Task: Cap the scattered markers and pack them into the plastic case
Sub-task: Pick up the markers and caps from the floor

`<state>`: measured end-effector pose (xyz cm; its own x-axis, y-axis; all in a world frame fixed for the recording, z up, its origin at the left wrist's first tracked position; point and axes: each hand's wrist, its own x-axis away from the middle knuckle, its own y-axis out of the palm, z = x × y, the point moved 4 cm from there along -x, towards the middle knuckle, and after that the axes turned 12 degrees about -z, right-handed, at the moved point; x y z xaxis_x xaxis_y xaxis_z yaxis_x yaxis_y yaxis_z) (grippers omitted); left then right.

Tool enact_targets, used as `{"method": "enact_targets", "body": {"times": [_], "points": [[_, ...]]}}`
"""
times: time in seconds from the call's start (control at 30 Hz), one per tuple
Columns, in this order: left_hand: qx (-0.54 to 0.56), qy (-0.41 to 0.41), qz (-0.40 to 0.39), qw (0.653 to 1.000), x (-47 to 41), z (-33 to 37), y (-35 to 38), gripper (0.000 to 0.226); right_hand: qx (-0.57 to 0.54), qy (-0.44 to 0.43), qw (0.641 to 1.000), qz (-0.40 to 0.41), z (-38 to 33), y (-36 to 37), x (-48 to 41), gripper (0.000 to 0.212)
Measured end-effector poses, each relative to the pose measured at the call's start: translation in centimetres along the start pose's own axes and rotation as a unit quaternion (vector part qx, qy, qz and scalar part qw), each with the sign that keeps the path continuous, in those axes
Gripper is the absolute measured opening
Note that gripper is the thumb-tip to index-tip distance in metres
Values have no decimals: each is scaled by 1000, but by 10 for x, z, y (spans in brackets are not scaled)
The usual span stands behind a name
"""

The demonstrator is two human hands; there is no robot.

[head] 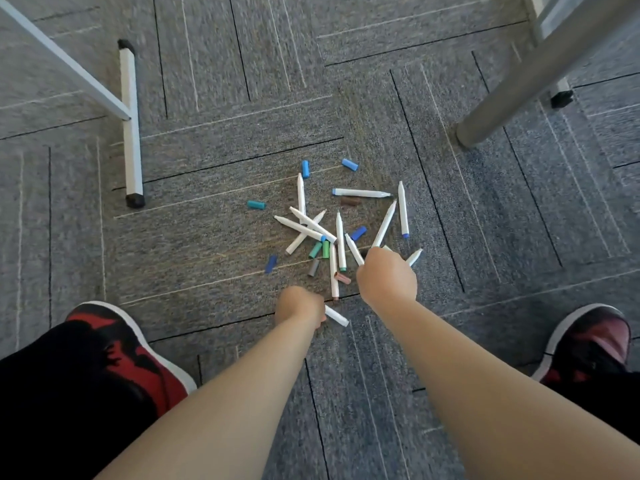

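White-barrelled felt markers (341,240) and loose blue, green, brown and grey plastic caps (305,168) are scattered in a heap on grey carpet tiles (207,237). One short white marker (336,316) is gripped in the curled left hand (299,306). Several long white markers (383,225) are clutched in the fisted right hand (388,277).

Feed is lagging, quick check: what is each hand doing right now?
Left hand: closed on a white marker.
Right hand: closed on white markers, apparently several.

Your left hand (299,304) grips one white plastic marker (336,316); your right hand (388,276) clutches a bunch of markers (384,225), beside loose markers (341,240) and coloured plastic caps (349,164) on grey carpet (207,271).
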<state>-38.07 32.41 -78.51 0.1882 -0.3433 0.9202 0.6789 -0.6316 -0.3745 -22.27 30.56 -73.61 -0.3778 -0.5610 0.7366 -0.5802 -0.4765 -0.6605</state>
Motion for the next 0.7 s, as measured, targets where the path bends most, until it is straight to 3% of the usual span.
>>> {"method": "enact_targets", "body": {"times": [0.13, 0.3, 0.5, 0.6, 0.7], "points": [[-52, 26, 16, 998, 6, -2, 1, 16, 35, 3, 999, -12, -5, -1, -5, 3], [-92, 49, 16, 994, 9, 3, -3, 23, 56, 15, 998, -12, -11, 3, -9, 14], [-123, 147, 62, 979, 18, 26, -18, 30, 72, 24, 997, -10, -16, 9, -17, 30], [-93, 176, 72, 977, 24, 40, -27, 29, 37, 32, 999, 14, -13, 6, -18, 24], [-97, 212, 61, 971, 29, 50, -29, 31, -72, 12, 996, 55, -3, -4, -12, 13]]}}
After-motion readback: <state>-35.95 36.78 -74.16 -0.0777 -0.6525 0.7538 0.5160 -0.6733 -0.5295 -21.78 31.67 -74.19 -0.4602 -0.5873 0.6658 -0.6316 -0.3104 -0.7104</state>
